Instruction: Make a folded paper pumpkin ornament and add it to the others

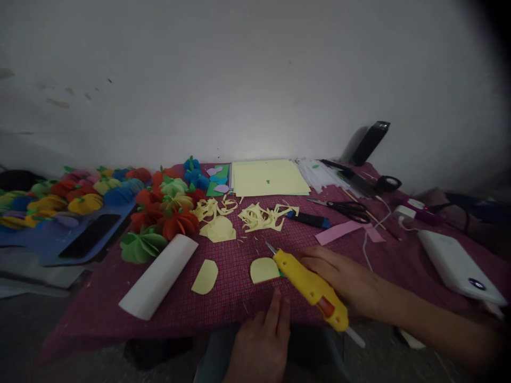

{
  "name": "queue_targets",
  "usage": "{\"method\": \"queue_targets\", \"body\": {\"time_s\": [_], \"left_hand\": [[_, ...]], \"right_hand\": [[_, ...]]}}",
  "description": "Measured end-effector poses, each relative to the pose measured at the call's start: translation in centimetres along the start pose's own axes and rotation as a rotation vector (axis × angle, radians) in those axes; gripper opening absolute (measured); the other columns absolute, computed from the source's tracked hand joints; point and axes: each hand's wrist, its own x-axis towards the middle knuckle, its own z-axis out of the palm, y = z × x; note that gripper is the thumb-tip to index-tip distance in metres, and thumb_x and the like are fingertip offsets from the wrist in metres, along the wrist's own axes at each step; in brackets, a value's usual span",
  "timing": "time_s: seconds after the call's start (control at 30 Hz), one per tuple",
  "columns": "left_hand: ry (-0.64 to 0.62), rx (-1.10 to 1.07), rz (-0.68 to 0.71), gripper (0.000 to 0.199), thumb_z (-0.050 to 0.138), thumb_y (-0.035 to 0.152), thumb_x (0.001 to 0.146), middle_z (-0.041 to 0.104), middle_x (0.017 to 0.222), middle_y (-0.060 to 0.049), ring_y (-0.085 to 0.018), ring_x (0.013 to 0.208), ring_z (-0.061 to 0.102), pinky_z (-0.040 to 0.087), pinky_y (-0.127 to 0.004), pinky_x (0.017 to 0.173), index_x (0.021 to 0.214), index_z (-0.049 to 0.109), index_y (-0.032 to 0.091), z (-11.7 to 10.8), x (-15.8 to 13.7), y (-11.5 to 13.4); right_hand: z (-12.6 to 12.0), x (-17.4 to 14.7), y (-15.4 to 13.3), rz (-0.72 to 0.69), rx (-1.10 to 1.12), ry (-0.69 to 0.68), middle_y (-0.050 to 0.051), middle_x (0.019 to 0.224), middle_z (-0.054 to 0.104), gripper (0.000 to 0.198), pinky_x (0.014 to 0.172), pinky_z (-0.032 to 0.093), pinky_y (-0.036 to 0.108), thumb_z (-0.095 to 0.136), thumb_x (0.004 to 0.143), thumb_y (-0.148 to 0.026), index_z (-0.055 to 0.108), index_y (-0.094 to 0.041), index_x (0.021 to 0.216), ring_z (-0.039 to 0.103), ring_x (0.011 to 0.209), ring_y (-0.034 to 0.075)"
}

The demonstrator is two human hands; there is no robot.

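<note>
The right grip (347,279) is closed around a yellow glue gun (305,279), whose nozzle stands near a rounded pale-yellow paper piece (263,270) on the cloth-covered counter (227,308); a pale glue stick (355,337) projects from the gun's rear. The left grip (261,343) is open, its fingers extended on the near side of the piece; we cannot tell whether they touch the cloth. To the left we find a second cut piece (205,277), and beyond both, curled paper scraps (261,217). At far left, we note that a blue board (46,247) carries multicoloured paper pumpkins (85,204) and a dark phone (91,235); further pumpkins (179,222) cluster on the counter beyond a white roll (159,277). Toward the wall we see stacked yellow sheets (275,173); at right, scissors (335,205) and a white power bank (455,260).
</note>
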Motion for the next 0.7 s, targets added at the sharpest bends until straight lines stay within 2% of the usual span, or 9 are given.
{"method": "queue_targets", "body": {"time_s": [0.1,0.3,0.53,0.7], "left_hand": [[0.066,-0.025,0.017,0.04,0.053,0.017,0.081,0.061,0.121,-0.01,-0.014,0.068,0.065,0.054,-0.024,0.053,0.12,0.055,0.013,-0.1,-0.3,-0.1],[0.126,-0.032,-0.001,0.034,0.053,0.017,0.08,0.067,0.111,-0.006,-0.015,0.064,0.065,0.053,-0.025,0.05,0.113,0.06,0.014,-0.4,-0.7,-0.6],[0.166,-0.071,0.003,0.032,0.051,0.017,0.082,0.069,0.108,-0.006,-0.015,0.065,0.066,0.053,-0.025,0.05,0.111,0.061,0.014,-0.2,-1.5,-0.8],[0.214,-0.092,0.009,0.03,0.048,0.015,0.083,0.069,0.106,-0.007,-0.014,0.065,0.065,0.052,-0.023,0.05,0.11,0.061,0.014,-0.1,-2.2,-1.2]], "right_hand": [[-0.2,0.3,0.3,0.043,-0.015,0.001,0.011,0.113,0.058,0.038,0.086,0.049,0.034,0.039,0.086,-0.008,0.049,-0.019,0.121,0.055,0.104,0.02],[-1.4,0.4,0.1,0.022,0.022,0.038,0.014,0.12,0.052,0.038,0.092,0.044,0.039,0.048,0.087,-0.019,0.042,-0.018,0.125,0.051,0.111,0.023],[1.0,1.4,0.4,0.036,0.123,-0.172,0.012,0.107,0.055,0.034,0.082,0.046,0.032,0.055,0.081,-0.017,0.05,-0.014,0.115,0.054,0.096,0.021],[1.7,1.7,0.6,0.053,0.115,-0.229,0.008,0.096,0.055,0.022,0.076,0.045,0.028,0.054,0.081,-0.014,0.054,-0.016,0.103,0.054,0.086,0.018]]}}
